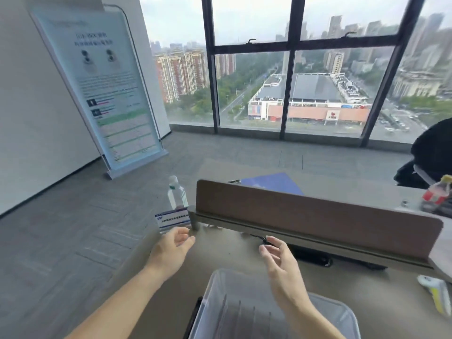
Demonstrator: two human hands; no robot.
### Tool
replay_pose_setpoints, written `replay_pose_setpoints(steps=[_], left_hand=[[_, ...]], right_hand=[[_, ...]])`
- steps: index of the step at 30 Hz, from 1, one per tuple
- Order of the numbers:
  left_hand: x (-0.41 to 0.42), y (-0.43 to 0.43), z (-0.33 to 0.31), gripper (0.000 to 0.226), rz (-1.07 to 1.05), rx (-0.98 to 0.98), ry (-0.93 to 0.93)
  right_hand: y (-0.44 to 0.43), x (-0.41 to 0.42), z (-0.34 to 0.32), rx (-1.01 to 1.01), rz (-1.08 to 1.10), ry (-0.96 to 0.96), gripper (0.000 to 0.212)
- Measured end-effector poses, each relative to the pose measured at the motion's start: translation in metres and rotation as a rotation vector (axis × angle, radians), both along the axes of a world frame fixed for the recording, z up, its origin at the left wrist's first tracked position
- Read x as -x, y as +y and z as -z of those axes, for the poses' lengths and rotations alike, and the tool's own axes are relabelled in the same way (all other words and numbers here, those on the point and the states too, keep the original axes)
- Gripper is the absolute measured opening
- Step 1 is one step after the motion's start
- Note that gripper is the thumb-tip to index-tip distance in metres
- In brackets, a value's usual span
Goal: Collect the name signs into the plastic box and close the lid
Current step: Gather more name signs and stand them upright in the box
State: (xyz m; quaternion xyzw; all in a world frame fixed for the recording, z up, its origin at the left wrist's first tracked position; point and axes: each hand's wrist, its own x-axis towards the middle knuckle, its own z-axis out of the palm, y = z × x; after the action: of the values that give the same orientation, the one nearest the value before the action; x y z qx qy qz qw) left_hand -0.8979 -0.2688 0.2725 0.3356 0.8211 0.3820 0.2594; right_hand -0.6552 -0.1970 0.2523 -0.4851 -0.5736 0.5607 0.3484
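A clear plastic box (pixel 342 314) stands open on the desk at the bottom of the view, with several thin upright signs inside it. A white and blue name sign (pixel 172 218) stands at the desk's left corner, beside the end of the brown divider. My left hand (pixel 175 249) hovers just below that sign, fingers curled and apart, holding nothing. My right hand (pixel 281 267) is raised over the box's far edge, fingers spread, with nothing in it. No lid is clearly visible.
A brown desk divider (pixel 318 221) runs across the desk behind my hands. A water bottle (pixel 177 193) stands behind the sign. A blue folder (pixel 274 183), a red-labelled bottle (pixel 437 192) and a black chair (pixel 430 155) lie beyond. A standing banner (pixel 102 89) leans at left.
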Motion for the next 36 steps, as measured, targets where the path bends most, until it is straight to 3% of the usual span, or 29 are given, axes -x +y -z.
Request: replay_pose_setpoints(steps=[6, 14, 23, 28, 31, 34, 36], left_hand=[[0.123, 0.042, 0.049, 0.029, -0.004, 0.098, 0.019], [0.249, 0.091, 0.134, 0.029, -0.035, 0.127, -0.105], [0.322, 0.133, 0.177, 0.047, -0.012, 0.171, 0.089], [0.335, 0.159, 0.209, 0.058, 0.005, 0.165, 0.078], [0.343, 0.171, 0.237, 0.045, 0.012, 0.182, 0.067], [0.349, 0.175, 0.256, 0.009, -0.008, 0.12, 0.106], [0.351, 0.17, 0.262, 0.007, 0.01, 0.068, 0.146]], right_hand=[[0.025, 0.108, 0.024, 0.002, -0.07, -0.095, 0.023], [0.076, 0.275, 0.102, 0.146, -0.1, -0.214, 0.026], [0.107, 0.362, 0.152, 0.244, -0.058, -0.245, 0.031], [0.128, 0.388, 0.178, 0.235, -0.058, -0.234, 0.028], [0.137, 0.396, 0.198, 0.233, -0.055, -0.241, 0.028], [0.145, 0.4, 0.216, 0.24, -0.053, -0.239, 0.03], [0.147, 0.403, 0.222, 0.249, -0.056, -0.242, 0.032]])
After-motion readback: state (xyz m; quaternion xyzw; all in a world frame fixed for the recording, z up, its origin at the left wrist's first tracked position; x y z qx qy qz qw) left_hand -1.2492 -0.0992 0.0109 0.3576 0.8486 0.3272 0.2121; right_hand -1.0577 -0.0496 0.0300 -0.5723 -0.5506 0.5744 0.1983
